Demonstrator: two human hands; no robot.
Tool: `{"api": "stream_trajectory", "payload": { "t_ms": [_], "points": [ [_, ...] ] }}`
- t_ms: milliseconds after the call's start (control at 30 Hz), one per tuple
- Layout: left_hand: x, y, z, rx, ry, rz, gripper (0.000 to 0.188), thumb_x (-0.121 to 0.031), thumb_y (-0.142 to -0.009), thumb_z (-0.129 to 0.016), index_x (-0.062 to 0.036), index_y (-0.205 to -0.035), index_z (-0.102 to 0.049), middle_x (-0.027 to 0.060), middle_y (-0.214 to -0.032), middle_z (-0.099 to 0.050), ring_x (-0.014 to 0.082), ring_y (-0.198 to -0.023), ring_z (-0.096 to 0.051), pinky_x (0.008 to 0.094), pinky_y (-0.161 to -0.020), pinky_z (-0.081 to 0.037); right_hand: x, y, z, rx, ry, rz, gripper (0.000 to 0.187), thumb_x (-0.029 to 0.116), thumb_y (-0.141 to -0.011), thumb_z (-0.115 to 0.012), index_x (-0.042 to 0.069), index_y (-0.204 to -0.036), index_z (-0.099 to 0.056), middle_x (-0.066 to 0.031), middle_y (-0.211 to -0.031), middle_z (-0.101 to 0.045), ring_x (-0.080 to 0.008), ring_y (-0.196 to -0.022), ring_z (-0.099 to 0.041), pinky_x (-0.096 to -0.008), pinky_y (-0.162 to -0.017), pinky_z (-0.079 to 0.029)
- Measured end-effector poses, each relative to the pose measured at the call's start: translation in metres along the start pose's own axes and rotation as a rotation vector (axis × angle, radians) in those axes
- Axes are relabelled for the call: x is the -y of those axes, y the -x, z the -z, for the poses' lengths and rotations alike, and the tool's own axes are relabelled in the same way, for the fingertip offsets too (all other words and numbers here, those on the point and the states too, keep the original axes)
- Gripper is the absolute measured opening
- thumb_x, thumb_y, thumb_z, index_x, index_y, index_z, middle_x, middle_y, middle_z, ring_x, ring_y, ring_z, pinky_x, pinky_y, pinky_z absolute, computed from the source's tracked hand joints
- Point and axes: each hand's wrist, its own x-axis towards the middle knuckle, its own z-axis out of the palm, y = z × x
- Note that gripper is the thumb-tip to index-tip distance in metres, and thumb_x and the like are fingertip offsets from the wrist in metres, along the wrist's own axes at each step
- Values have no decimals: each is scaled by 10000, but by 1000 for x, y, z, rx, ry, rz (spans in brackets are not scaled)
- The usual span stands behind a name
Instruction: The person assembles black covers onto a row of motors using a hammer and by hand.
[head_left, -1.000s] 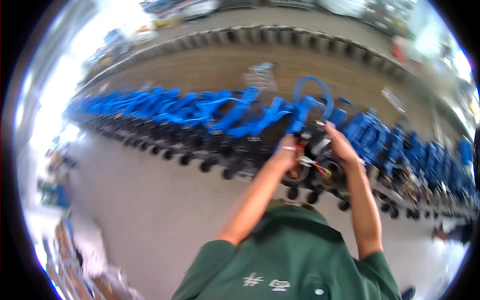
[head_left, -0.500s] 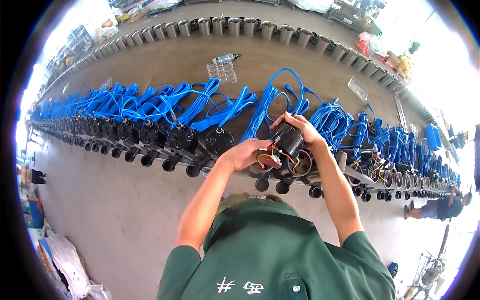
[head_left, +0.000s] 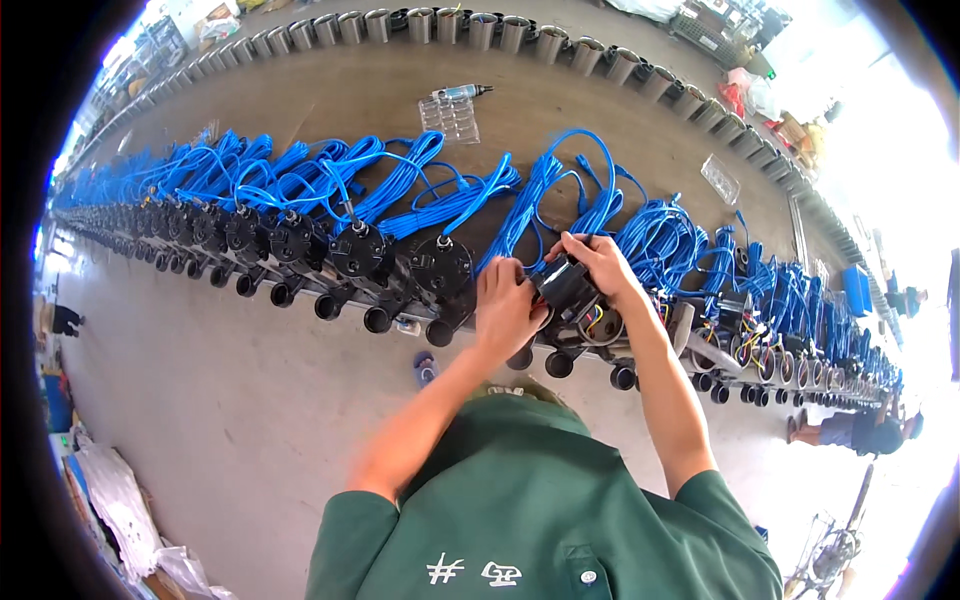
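My right hand (head_left: 604, 268) grips a black plastic motor cap (head_left: 570, 288) from its far and right sides, above an open round housing (head_left: 603, 325) with yellow and red wires in it. Curled against the cap's left side is my left hand (head_left: 507, 308), back of the hand up. Its closed fingertips and whatever they pinch are hidden, with only a bit of wire showing beside them. A blue cable bundle (head_left: 522, 220) lies just beyond both hands. Left of my left hand stands a closed black-capped unit (head_left: 441, 268).
More black-capped units (head_left: 360, 252) with coiled blue cables run left along the bench edge; open housings with wires (head_left: 767, 358) run right. Steel cylinders (head_left: 482, 32) line the far edge. A clear plastic tray (head_left: 455, 120), a blue-grey tube (head_left: 460, 92) and a blue box (head_left: 856, 291) lie on the bench.
My left hand has turned over and curled in beside the cap, covering the wires and reddish-brown piece seen before. The cap sits slightly lower and further left in the picture. The right hand keeps its grip.
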Motion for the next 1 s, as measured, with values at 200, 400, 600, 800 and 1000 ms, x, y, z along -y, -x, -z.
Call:
{"api": "stream_trajectory", "payload": {
  "t_ms": [200, 400, 600, 800, 1000],
  "points": [
    [1, 25, -17, 12, -265, 68, 583, -242, -829, -742, 104, -1258, -552, 312, -1570, -343, 470, -1497, -309, 606, -1203, -274, -6, -1, -36, -217, 42, -29, 408, 369, -1014, -643, -10, -953, -780, -52, -816, -741, -118, -730, -629, -296, -713, -498],
    [15, 48, -17, -1, 15, -65, 672, -316, -891, -728, 88, -1381, -509, 270, -1595, -362, 439, -1537, -251, 585, -1228, -233, -25, 3, -40, -347, -35, 27, 388, 323, -1033, -613, -24, -984, -780, -64, -860, -767, -111, -768, -657, -282, -749, -509],
    [22, 67, -10, -109, 22, -88, 386, -304, -885, -745, -78, -1193, -690, 219, -1521, -461, 475, -1491, -303, 604, -1188, -287, -10, 10, -34, -270, 47, -67, 389, 334, -1022, -650, -29, -1009, -789, -73, -875, -776, -102, -778, -662, -268, -753, -514],
    [24, 65, -13, -97, 25, -107, 324, -252, -877, -745, -49, -1124, -692, 169, -1463, -517, 465, -1490, -304, 597, -1153, -344, 2, 20, -45, -388, 226, -6, 383, 330, -1004, -681, -35, -1008, -795, -90, -874, -786, -105, -782, -682, -264, -758, -525],
    [48, 83, -5, -158, 484, -145, 392, -75, -879, -701, 6, -1242, -576, 245, -1416, -526, 481, -1373, -468, 518, -1114, -426, 14, 27, -70, -501, 376, 93, 335, 316, -965, -728, -12, -982, -796, -128, -799, -770, -123, -722, -683, -302, -723, -535]
  ]
}}
